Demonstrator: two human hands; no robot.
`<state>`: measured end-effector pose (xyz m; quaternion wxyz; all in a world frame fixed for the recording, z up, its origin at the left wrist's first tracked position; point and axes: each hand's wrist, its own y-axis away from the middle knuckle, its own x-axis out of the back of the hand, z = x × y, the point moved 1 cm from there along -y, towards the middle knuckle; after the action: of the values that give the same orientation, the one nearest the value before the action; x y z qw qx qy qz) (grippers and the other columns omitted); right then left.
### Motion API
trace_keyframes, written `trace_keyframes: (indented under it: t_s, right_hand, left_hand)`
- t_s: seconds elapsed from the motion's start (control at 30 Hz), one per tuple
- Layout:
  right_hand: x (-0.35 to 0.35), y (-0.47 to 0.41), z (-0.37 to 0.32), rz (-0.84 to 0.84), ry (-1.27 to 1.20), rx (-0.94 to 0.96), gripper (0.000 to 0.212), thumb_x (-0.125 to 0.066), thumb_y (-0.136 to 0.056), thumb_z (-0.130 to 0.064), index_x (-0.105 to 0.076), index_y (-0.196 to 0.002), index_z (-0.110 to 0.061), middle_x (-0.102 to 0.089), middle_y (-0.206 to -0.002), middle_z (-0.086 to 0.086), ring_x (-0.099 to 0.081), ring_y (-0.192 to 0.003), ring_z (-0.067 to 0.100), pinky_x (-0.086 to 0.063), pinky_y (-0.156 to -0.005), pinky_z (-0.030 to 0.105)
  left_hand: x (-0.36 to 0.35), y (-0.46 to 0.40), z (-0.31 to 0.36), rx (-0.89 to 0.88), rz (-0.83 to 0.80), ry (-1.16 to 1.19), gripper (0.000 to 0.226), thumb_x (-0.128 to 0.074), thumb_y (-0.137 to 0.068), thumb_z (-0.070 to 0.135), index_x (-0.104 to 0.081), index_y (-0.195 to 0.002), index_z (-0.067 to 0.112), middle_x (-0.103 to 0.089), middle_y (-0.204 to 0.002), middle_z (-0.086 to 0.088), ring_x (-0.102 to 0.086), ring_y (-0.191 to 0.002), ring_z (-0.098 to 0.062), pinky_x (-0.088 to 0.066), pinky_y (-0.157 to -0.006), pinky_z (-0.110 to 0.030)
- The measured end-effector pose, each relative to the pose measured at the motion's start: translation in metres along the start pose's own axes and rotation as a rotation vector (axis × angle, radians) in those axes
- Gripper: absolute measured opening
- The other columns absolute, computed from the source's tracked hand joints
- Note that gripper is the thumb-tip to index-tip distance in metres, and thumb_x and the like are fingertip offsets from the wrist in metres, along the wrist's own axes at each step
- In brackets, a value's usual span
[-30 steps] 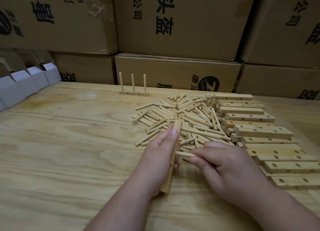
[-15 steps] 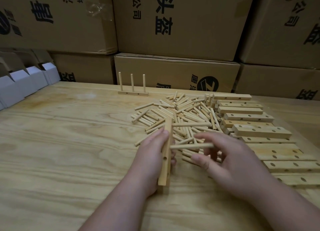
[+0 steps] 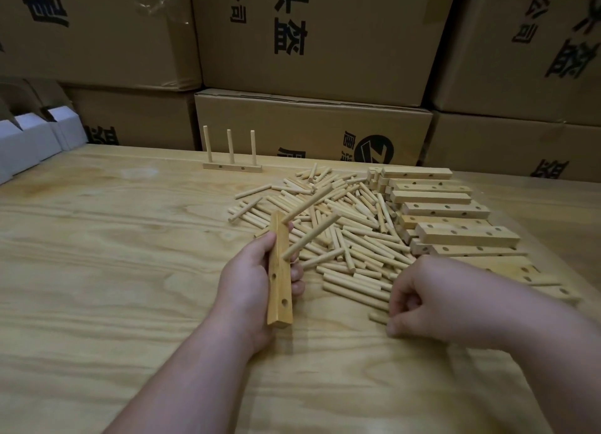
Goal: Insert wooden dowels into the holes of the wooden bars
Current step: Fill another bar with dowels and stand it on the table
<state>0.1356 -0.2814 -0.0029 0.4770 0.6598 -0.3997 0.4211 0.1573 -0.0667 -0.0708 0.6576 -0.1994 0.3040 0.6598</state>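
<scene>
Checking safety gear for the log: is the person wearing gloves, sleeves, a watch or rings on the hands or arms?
No. Left hand and right hand are bare, with no gloves, rings or watch visible. Both forearms are uncovered to the frame edge; no sleeve shows.

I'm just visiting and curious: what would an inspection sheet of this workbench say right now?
Surface: plywood table, pale, grain visible.
Job's things: held bar with two dowels sticking out and two holes showing; finished bar standing with three upright dowels; dowel pile; stacked bars at right.
Clutter: nothing seen.
Hands: left hand grips the held bar; right hand curled at the pile's near edge, whether it holds a dowel cannot be told.
Cables: nothing seen.
Surroundings: cardboard boxes behind; white cartons at left.
</scene>
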Motion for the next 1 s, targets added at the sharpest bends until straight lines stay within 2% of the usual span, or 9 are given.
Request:
trace_keyframes:
  t_s: [0.1, 0.17, 0.33, 0.47, 0.57, 0.8, 0.87, 0.93, 1.0]
  right_hand:
    - [-0.003, 0.001, -0.004, -0.016, 0.051, -0.004, 0.014, -0.077, -0.080, -0.052, -0.073, -0.081, -0.038, -0.065, -0.071, -0.017, -0.059, -0.065, 0.002, -0.039, -0.049, 0.015]
    - [-0.003, 0.002, -0.004, 0.011, 0.034, 0.051, 0.013, -0.073, -0.083, -0.049, -0.072, -0.080, -0.037, -0.064, -0.066, -0.022, -0.057, -0.058, 0.000, -0.039, -0.046, 0.016]
    - [0.007, 0.007, -0.012, 0.231, -0.503, 0.247, 0.006, -0.072, -0.081, -0.032, -0.069, -0.083, -0.037, -0.071, -0.071, -0.007, -0.061, -0.058, 0.003, -0.052, -0.054, 0.023]
    - [0.004, 0.008, -0.024, 0.177, -0.809, 0.285, 0.025, -0.074, -0.085, -0.008, -0.072, -0.079, -0.033, -0.078, -0.080, -0.001, -0.073, -0.073, 0.008, -0.058, -0.063, 0.021]
    - [-0.005, 0.007, -0.031, 0.177, -0.895, 0.293, 0.021, -0.073, -0.085, -0.002, -0.072, -0.079, -0.021, -0.078, -0.080, 0.000, -0.072, -0.069, 0.009, -0.057, -0.060, 0.021]
    - [-0.015, 0.005, -0.038, 0.183, -0.870, 0.345, 0.016, -0.076, -0.084, -0.006, -0.072, -0.080, -0.021, -0.079, -0.083, -0.005, -0.070, -0.066, 0.004, -0.050, -0.057, 0.016]
    - [-0.014, 0.007, -0.038, 0.167, -0.846, 0.367, 0.020, -0.080, -0.082, -0.011, -0.074, -0.082, -0.029, -0.079, -0.083, -0.003, -0.072, -0.069, 0.013, -0.052, -0.058, 0.020]
    - [-0.014, 0.008, -0.038, 0.167, -0.830, 0.371, 0.011, -0.083, -0.078, -0.021, -0.075, -0.081, -0.027, -0.079, -0.083, 0.002, -0.072, -0.076, 0.025, -0.055, -0.063, 0.029]
    - [-0.014, 0.008, -0.037, 0.150, -0.787, 0.359, 0.012, -0.086, -0.075, -0.029, -0.077, -0.082, -0.026, -0.077, -0.082, 0.003, -0.068, -0.068, 0.022, -0.053, -0.060, 0.029]
  left_hand:
    - [0.001, 0.000, -0.001, -0.009, 0.015, -0.030, 0.035, -0.042, -0.103, 0.028, -0.070, -0.117, 0.011, -0.048, -0.071, -0.005, -0.044, -0.051, -0.016, -0.038, -0.041, -0.025]
    - [0.001, 0.000, -0.001, -0.016, 0.029, -0.048, 0.036, -0.043, -0.103, 0.028, -0.071, -0.118, 0.011, -0.048, -0.071, -0.007, -0.045, -0.051, -0.016, -0.038, -0.041, -0.026]
    - [-0.001, 0.002, -0.002, -0.033, 0.060, -0.039, 0.032, -0.044, -0.104, 0.028, -0.063, -0.121, 0.008, -0.049, -0.069, -0.007, -0.046, -0.048, -0.017, -0.038, -0.039, -0.026]
    - [-0.003, 0.002, -0.001, -0.047, 0.052, -0.037, 0.019, -0.046, -0.104, 0.033, -0.053, -0.112, 0.017, -0.049, -0.068, -0.006, -0.043, -0.048, -0.016, -0.034, -0.040, -0.023]
    - [-0.001, 0.002, -0.002, -0.065, 0.061, -0.067, 0.019, -0.046, -0.104, 0.035, -0.054, -0.109, 0.019, -0.050, -0.067, -0.004, -0.043, -0.047, -0.015, -0.033, -0.040, -0.023]
    - [0.002, 0.001, -0.001, -0.080, 0.073, -0.062, 0.020, -0.046, -0.104, 0.037, -0.055, -0.106, 0.020, -0.050, -0.068, -0.004, -0.043, -0.046, -0.015, -0.033, -0.042, -0.023]
    - [0.003, 0.000, -0.001, -0.066, 0.090, -0.040, 0.021, -0.047, -0.103, 0.038, -0.058, -0.109, 0.021, -0.050, -0.069, -0.004, -0.043, -0.048, -0.015, -0.033, -0.042, -0.024]
    - [0.004, -0.001, -0.001, -0.055, 0.100, 0.000, 0.022, -0.048, -0.103, 0.039, -0.056, -0.117, 0.023, -0.050, -0.069, -0.004, -0.042, -0.049, -0.014, -0.033, -0.040, -0.024]
    - [0.005, -0.002, 0.000, -0.048, 0.097, 0.034, 0.022, -0.048, -0.103, 0.038, -0.054, -0.120, 0.026, -0.049, -0.069, -0.004, -0.042, -0.049, -0.015, -0.033, -0.038, -0.024]
